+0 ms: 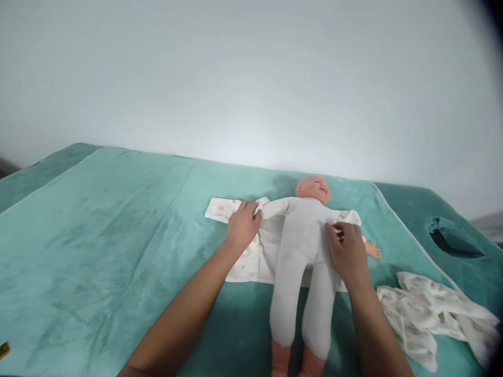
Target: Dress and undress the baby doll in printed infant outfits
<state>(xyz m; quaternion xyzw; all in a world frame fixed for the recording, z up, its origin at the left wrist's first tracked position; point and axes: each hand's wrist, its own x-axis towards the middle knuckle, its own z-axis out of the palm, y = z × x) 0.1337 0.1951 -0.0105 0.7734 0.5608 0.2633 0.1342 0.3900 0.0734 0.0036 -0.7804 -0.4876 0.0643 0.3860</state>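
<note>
A baby doll (301,230) with a white cloth body and pink head lies face up, its legs pointing toward me. Spread beneath it is a white printed baby shirt (243,267), one sleeve stretched out to the left. My left hand (244,224) is closed around the end of the doll's left-side arm, beside that sleeve; the doll's hand there is hidden. On the other side, my right hand (348,248) has its fingers curled at the doll's flank, pinching the shirt's edge, though the fingertips are partly hidden. The doll's other hand (372,250) shows beyond my right wrist.
A crumpled white printed baby garment (432,314) lies at the lower right. Green cloth (98,251) covers the table, which meets a pale wall (236,78) at the back. A dark oval opening (451,242) is at the right. A small yellow label (3,350) sits at the lower left.
</note>
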